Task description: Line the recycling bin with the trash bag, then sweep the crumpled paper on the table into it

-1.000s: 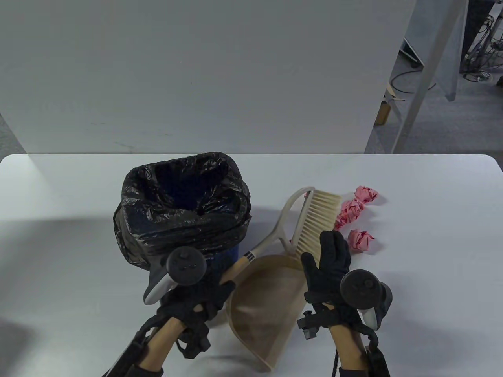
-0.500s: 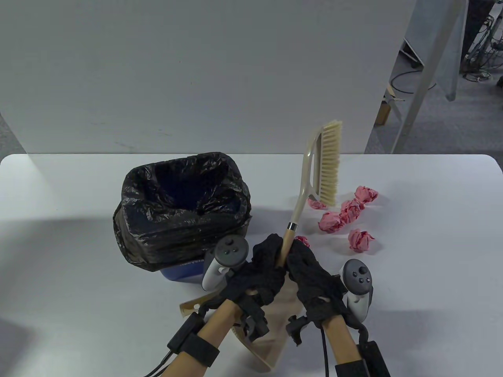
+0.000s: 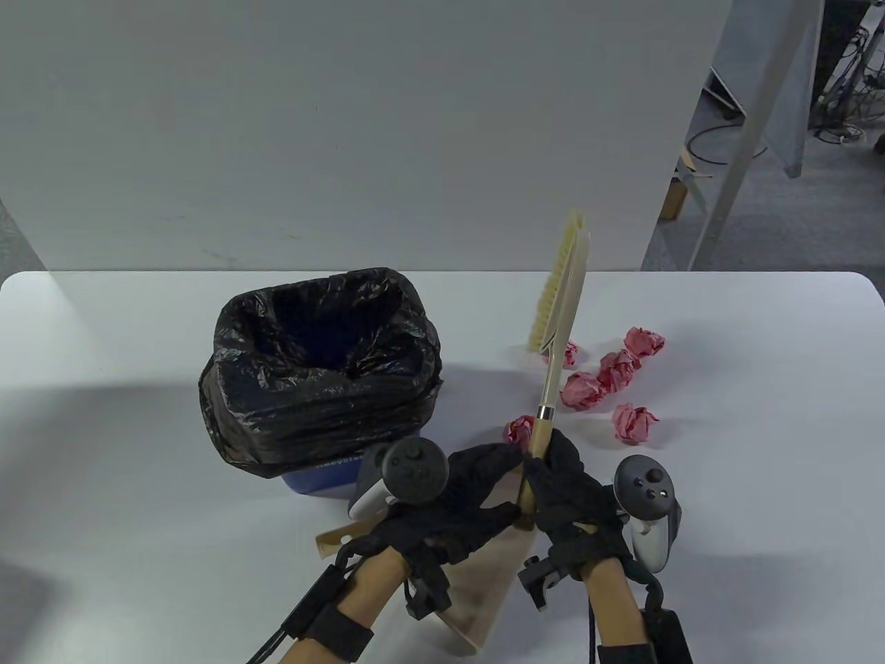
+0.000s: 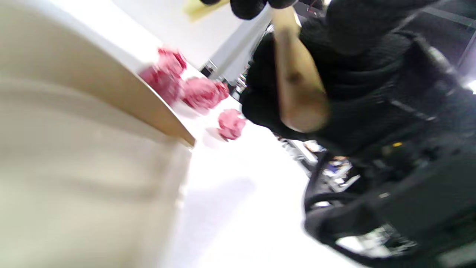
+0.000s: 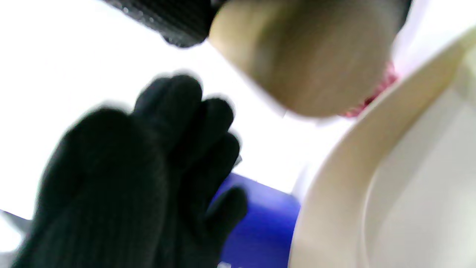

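On table [image 3: 104, 429], left of centre: blue recycling bin [image 3: 325, 477] lined with black trash bag [image 3: 318, 387], bag edge folded down over the rim, mouth open upward. White lettering on the blue wall just under the bag hem, partly covered and too small to read. No other writing or brand legible anywhere.

Right hand [image 3: 563, 494] grips the wooden handle of the hand brush [image 3: 553, 387], fingers curled round it low on the handle. Brush held raised, near upright, head pointing away from the person, seen edge-on; bristles [image 3: 553, 290] face left toward the bin. Metal collar sits where the wooden grip meets the beige plastic neck.

Left hand [image 3: 460, 501] is beside the right one, fingers extended toward the handle, fingertips at or touching the wood; not wrapped round it in table view. Right wrist view shows the left-hand fingers [image 5: 186, 123] fairly straight, next to the blunt wooden handle end; view is blurred. Left wrist view shows the right glove clasped round the handle, also blurred.

Beige dustpan [image 3: 484, 588] lies flat on the table under both hands, its handle end poking out left under the left wrist.

Crumpled pink paper balls [image 3: 608, 370] lie right of the brush, clustered loosely; one ball [image 3: 517, 430] sits nearer, just left of the handle, another [image 3: 635, 423] slightly apart on the right. All on the table, none in the bin that I can see.

Tracker [image 3: 413, 470] on left hand back, tracker [image 3: 646, 487] on right.
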`<state>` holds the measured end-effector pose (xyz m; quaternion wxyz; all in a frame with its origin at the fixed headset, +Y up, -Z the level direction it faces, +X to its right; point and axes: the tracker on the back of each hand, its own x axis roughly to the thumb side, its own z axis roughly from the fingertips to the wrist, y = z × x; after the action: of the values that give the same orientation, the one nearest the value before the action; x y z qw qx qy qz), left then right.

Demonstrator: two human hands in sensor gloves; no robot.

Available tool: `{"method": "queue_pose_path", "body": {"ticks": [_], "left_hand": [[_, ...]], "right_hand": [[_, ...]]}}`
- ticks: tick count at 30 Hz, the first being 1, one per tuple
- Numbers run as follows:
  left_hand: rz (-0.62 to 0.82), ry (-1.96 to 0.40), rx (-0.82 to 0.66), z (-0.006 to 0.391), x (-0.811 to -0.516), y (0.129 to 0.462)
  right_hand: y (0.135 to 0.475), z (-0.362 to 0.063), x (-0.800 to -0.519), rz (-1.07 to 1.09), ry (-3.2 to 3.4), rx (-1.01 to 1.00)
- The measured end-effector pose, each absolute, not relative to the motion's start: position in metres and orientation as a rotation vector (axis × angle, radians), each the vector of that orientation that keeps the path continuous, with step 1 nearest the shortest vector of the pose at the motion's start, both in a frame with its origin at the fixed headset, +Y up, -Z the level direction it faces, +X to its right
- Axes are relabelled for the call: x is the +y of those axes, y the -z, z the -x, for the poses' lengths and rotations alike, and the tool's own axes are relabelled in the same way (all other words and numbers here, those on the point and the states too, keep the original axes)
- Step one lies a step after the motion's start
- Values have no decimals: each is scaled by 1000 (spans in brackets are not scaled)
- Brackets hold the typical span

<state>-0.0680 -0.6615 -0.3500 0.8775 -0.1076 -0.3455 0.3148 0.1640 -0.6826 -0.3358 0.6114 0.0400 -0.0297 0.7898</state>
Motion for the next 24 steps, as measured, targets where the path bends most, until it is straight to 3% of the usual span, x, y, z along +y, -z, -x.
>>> {"method": "queue_pose_path", "body": {"ticks": [5, 9, 16, 24], "left_hand": [[203, -496, -694, 99, -664, 335], [210, -348, -660, 131, -673, 331], [392, -578, -630, 164, -685, 335], [378, -516, -633, 159, -687, 334]], "right_hand": [[328, -175, -668, -106, -1954, -115], [325, -181, -665, -102, -2041, -7], [319, -192, -655, -123, -2052, 122], [305, -213, -640, -68, -2264, 156]]}}
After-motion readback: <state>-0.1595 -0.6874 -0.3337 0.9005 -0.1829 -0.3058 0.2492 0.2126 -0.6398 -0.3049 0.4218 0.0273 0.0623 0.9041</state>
